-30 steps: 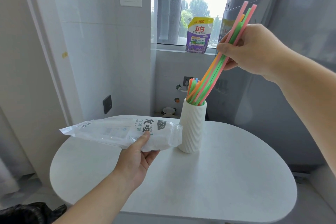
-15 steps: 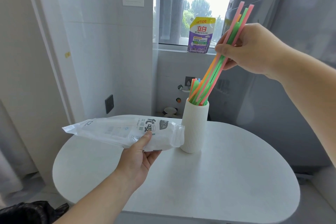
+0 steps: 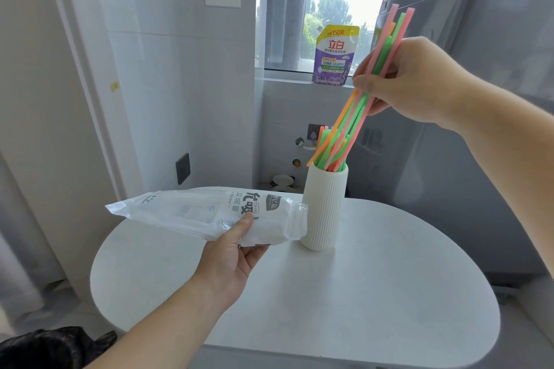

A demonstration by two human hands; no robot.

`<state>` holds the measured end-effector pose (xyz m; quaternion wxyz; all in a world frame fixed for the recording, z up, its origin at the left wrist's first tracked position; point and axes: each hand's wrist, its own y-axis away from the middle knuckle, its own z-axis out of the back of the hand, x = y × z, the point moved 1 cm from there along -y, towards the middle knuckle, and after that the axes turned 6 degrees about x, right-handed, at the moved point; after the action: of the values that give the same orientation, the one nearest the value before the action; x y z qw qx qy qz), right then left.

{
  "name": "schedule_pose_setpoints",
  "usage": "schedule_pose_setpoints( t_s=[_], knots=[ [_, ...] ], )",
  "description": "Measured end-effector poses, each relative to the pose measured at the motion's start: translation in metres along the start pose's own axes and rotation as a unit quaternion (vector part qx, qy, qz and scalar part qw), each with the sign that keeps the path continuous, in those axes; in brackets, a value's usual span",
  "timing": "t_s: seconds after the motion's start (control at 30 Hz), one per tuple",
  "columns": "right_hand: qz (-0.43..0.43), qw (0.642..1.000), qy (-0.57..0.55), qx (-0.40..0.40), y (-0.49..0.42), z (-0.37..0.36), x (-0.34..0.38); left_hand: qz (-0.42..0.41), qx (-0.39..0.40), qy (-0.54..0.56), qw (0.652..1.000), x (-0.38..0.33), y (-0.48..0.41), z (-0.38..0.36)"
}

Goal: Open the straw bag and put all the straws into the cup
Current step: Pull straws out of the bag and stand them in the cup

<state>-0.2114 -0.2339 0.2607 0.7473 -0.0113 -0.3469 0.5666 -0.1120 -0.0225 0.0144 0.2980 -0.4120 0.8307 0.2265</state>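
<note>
Up high on the right, the right hand (image 3: 419,81) grips a bunch of long straws (image 3: 356,117), pink, green and orange, with its thumb and fingers curled round them. The straws lean, with their tops up past the hand and their low ends down in the mouth of the white ribbed cup (image 3: 323,210). One orange straw's low tip sits at the left edge of the rim, and it is hard to tell if that tip is inside. Some shorter-looking straws stand in the cup too, with their tops poking out. The cup stands upright on the round white bench (image 3: 359,293), toward the back. The left hand (image 3: 230,257) holds the straw bag (image 3: 192,213) just left of the cup, thumb on top and fingers under it. The bag lies almost flat above the bench, and its right end is right against the cup's side. Behind, a purple and yellow soap pouch (image 3: 334,57) stands on the window ledge (image 3: 287,78). A big grey machine (image 3: 479,159) stands to the right of the bench. A black bag (image 3: 45,347) lies low in the left corner
</note>
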Motion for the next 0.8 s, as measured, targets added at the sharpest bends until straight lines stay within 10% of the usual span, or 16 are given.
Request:
schedule_pose_setpoints(
  t_s=[0.8],
  knots=[
    [-0.048, 0.998, -0.044, 0.012, -0.018, 0.001, 0.004, 0.001, 0.005, -0.002, 1.0, 0.0, -0.003, 0.003]
  ],
)
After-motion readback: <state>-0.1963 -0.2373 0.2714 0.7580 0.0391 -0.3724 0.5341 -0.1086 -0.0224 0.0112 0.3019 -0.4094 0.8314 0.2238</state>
